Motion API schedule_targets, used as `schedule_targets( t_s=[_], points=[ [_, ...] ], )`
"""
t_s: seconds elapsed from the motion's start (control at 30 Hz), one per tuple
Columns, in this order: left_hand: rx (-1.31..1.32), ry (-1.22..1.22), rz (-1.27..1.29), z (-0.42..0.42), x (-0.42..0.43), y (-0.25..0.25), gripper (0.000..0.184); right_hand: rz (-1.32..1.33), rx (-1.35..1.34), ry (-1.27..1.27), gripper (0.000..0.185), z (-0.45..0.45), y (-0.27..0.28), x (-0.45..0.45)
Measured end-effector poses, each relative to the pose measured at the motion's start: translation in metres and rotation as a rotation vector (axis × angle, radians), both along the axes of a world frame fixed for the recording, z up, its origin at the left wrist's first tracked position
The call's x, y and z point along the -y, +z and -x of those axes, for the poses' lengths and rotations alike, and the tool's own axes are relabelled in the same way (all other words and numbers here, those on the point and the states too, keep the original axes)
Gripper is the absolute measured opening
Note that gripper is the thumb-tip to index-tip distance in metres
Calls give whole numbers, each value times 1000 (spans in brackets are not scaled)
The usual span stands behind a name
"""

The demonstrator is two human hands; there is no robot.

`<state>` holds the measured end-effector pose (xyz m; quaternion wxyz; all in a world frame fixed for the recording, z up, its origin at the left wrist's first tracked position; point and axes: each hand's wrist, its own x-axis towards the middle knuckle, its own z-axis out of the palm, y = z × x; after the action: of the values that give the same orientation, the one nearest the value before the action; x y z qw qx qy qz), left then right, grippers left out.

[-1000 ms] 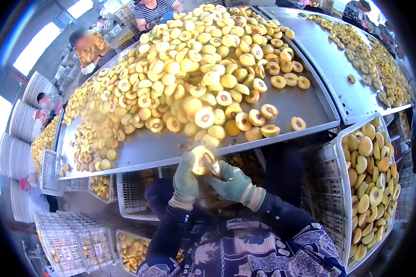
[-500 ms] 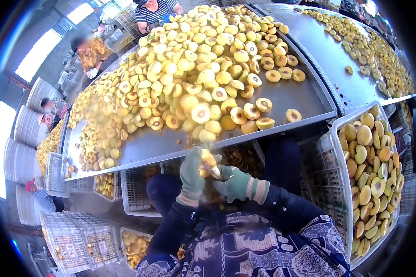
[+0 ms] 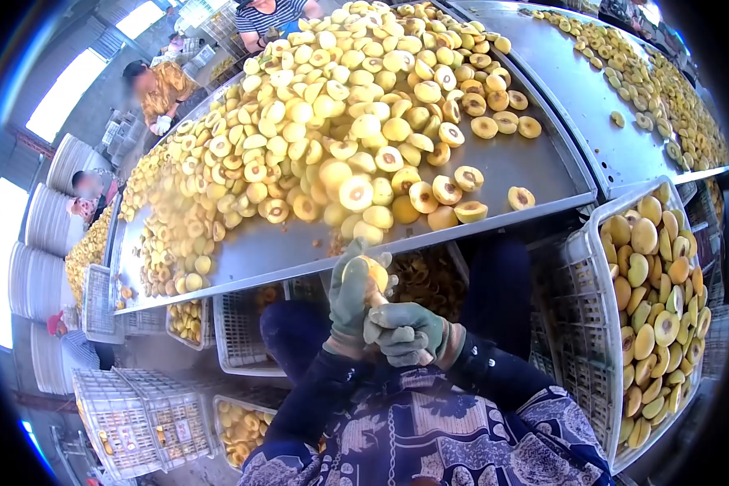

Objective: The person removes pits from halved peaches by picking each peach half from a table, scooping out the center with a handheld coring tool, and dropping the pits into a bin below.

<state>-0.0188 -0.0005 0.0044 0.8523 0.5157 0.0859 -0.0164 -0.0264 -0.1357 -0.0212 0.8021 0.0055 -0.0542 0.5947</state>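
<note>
My left hand point(image 3: 349, 306), in a grey-green glove, is closed around a yellow peach half point(image 3: 376, 274) just below the table's front edge. My right hand point(image 3: 405, 330), gloved alike, makes a fist around a small hand tool with a light brown handle point(image 3: 424, 356). The tool's upper end meets the lower side of the fruit; its tip is hidden. Beyond both hands, a large heap of halved yellow peaches point(image 3: 300, 113) covers much of the metal table point(image 3: 494, 170). Some cut faces show brown centres.
At right stands a white plastic crate point(image 3: 599, 324) full of peach halves. More crates point(image 3: 247, 336) sit under the table's edge, and stacked crates point(image 3: 142, 421) stand at lower left. A second metal table point(image 3: 559, 65) holds more fruit. Other people work at left and at the far side.
My left hand has turned the peach half, and its rounded yellow side now shows. My right hand has swung lower and closed into a fuller fist, with the handle's end now visible below.
</note>
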Motion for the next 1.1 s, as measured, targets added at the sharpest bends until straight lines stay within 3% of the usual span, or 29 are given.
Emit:
schedule_targets(
  t_s=[0.1,0.13,0.17,0.2,0.3,0.33,0.37,0.43,0.47,0.53,0.6,0.67,0.73,0.83,0.87,1.0,1.03,1.1],
  points=[
    [10,110,-41,-3,-15,-11,38,-223,-31,-67,34,9,0,-1],
    [122,269,-107,-13,-25,-18,36,-194,24,-78,33,6,2,1],
    [50,192,-89,-10,-55,-19,35,-100,26,-83,32,3,5,3],
    [118,355,-321,-16,-78,-28,48,-9,28,-96,32,0,6,4],
    [197,458,-802,-12,-154,-8,36,407,61,-92,28,-12,-6,14],
    [-38,400,-783,-10,-177,5,35,540,45,-97,26,-12,-9,15],
    [-181,338,-1123,-7,-197,14,39,671,26,-100,25,-10,-13,13],
    [-190,295,-1943,-10,-228,10,46,792,95,-133,20,-10,-24,7],
    [3,203,-1878,-15,-213,25,47,847,159,-142,20,-12,-19,3],
    [-160,108,-1524,-53,-181,30,46,956,267,-164,20,-15,-9,-3],
    [291,26,-1536,-92,-152,0,46,972,343,-190,16,-19,-12,-3],
    [186,59,-1228,-130,-98,-19,49,966,353,-225,14,-19,-18,-1],
    [-102,-90,-1475,-158,-49,2,71,934,304,-271,13,-19,-22,3],
    [-45,-111,-1592,-176,-28,-9,76,1024,270,-329,9,-21,-18,8],
    [10,-109,-1610,-179,-28,-15,66,1027,268,-372,9,-23,-12,10],
    [-2,-91,-891,-159,-42,-41,45,1004,325,-499,8,-37,15,12],
    [47,-33,-756,-141,-39,-41,34,993,354,-520,8,-41,20,12],
    [65,19,-531,-105,-31,-30,30,1033,448,-511,10,-44,29,4]
  ],
)
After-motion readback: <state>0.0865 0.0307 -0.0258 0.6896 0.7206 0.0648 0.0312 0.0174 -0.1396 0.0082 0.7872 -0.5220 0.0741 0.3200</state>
